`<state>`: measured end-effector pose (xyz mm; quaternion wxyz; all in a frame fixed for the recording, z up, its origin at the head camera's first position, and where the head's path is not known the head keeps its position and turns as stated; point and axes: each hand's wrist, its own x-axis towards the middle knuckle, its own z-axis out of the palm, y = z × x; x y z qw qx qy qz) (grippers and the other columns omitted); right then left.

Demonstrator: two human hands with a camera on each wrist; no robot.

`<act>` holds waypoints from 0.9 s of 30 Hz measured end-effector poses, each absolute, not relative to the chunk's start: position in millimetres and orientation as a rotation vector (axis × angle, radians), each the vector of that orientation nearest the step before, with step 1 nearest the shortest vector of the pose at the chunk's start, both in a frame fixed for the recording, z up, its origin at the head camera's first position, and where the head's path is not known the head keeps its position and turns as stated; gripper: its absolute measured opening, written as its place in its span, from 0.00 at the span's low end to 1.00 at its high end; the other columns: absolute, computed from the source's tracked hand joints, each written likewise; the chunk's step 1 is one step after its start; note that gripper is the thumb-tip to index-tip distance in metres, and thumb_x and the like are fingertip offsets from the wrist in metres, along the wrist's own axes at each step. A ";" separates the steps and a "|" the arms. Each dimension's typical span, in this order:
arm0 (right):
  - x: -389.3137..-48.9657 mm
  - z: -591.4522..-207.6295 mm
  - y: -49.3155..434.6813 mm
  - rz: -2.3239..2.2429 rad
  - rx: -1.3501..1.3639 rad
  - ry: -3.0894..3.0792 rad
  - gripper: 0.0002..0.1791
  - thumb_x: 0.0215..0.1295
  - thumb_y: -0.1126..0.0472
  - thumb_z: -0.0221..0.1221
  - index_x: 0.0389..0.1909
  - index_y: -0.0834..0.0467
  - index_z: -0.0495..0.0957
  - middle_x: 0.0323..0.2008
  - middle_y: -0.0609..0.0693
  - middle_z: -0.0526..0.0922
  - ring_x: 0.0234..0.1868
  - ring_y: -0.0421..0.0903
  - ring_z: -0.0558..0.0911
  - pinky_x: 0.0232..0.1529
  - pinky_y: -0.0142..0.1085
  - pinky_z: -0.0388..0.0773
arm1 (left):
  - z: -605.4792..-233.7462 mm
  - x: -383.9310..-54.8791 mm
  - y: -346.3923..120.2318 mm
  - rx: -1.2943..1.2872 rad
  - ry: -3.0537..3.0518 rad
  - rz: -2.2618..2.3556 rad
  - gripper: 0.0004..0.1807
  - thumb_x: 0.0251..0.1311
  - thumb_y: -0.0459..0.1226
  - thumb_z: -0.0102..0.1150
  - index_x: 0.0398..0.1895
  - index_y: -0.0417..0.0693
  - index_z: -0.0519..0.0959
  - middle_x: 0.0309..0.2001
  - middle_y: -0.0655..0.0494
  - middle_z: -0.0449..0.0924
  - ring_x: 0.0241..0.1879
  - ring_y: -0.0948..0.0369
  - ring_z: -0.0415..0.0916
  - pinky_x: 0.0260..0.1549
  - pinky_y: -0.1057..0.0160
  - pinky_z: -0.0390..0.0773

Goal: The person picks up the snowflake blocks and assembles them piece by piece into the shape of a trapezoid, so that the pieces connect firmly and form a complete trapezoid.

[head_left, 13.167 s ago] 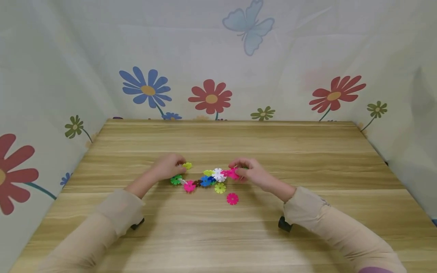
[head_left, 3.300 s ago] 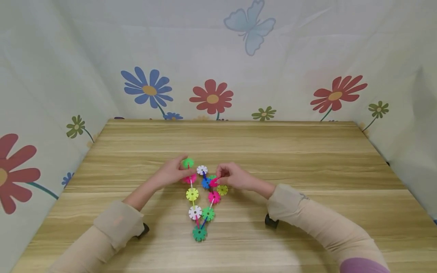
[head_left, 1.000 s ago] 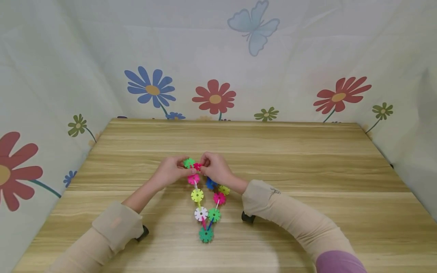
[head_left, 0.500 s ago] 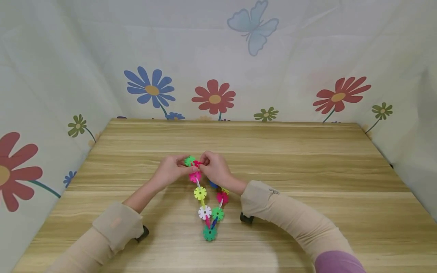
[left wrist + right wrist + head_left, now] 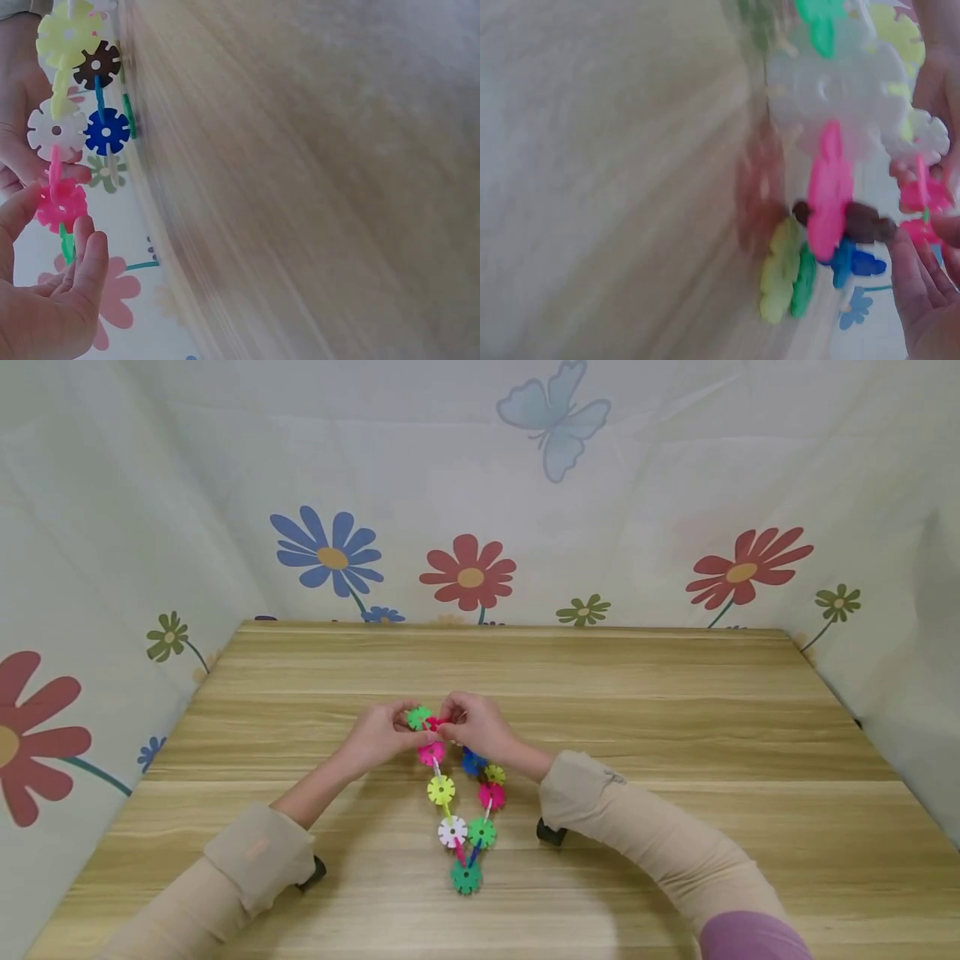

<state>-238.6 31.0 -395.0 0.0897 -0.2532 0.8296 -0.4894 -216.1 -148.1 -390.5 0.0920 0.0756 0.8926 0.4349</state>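
Slotted plastic flower discs are linked into a chain that hangs in a narrow V. My left hand [image 5: 375, 737] pinches its upper left end, beside a light green disc [image 5: 419, 718] and a pink disc [image 5: 431, 752]. Right against it, my right hand [image 5: 483, 728] pinches a red-pink disc [image 5: 434, 724]; whether that piece slots into the green one, I cannot tell. Down the left side come a yellow disc [image 5: 441, 790] and a white disc [image 5: 453, 832]. A dark green disc [image 5: 467, 877] forms the bottom. A blue disc [image 5: 473, 762] is partly covered by my right hand.
The wood-grain table [image 5: 637, 710] stretches around the hands. Behind it hangs a pale curtain [image 5: 615, 527] printed with flowers and a butterfly. Up the chain's right side are a green disc [image 5: 482, 832], a pink disc and a yellow-green disc [image 5: 495, 774].
Earlier the hands were apart over a bunched chain; it then opened into a V. My right hand has moved left to meet my left with the red-pink disc. The chain's bottom has shifted slightly right.
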 end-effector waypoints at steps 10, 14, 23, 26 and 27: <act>-248.4 -393.3 62.8 -1.352 -0.703 2.440 0.05 0.54 0.66 0.59 0.29 0.63 0.74 0.28 0.52 0.75 0.25 0.42 0.72 0.26 0.28 0.71 | -393.1 -219.0 -160.0 0.188 2.649 1.229 0.38 0.46 0.50 0.63 0.59 0.43 0.63 0.45 0.44 0.73 0.44 0.53 0.71 0.34 0.64 0.75; -247.6 -393.4 77.5 -1.247 -0.769 2.413 0.03 0.52 0.67 0.59 0.26 0.62 0.75 0.26 0.51 0.76 0.24 0.40 0.71 0.24 0.28 0.70 | -392.8 -218.2 -164.2 0.195 2.645 1.231 0.38 0.46 0.51 0.62 0.59 0.44 0.64 0.45 0.45 0.73 0.42 0.54 0.69 0.33 0.65 0.73; -239.6 -399.8 98.3 -1.003 -0.888 2.324 0.05 0.47 0.71 0.60 0.28 0.66 0.76 0.23 0.51 0.77 0.23 0.38 0.70 0.24 0.26 0.69 | -392.4 -217.6 -172.5 0.183 2.638 1.215 0.38 0.46 0.53 0.62 0.60 0.46 0.64 0.46 0.46 0.73 0.44 0.53 0.70 0.34 0.64 0.73; -237.2 -402.8 101.0 -0.942 -0.892 2.322 0.07 0.47 0.71 0.61 0.30 0.64 0.76 0.24 0.50 0.76 0.24 0.39 0.70 0.26 0.27 0.69 | -392.3 -217.0 -175.0 0.187 2.643 1.208 0.39 0.46 0.53 0.61 0.60 0.45 0.63 0.46 0.45 0.73 0.43 0.53 0.69 0.33 0.64 0.73; -236.4 -403.7 101.5 -0.927 -0.898 2.328 0.08 0.47 0.71 0.61 0.30 0.64 0.76 0.24 0.50 0.76 0.25 0.39 0.70 0.26 0.27 0.69 | -392.5 -216.8 -175.7 0.185 2.643 1.211 0.39 0.46 0.53 0.62 0.60 0.45 0.63 0.46 0.46 0.73 0.43 0.54 0.69 0.33 0.65 0.73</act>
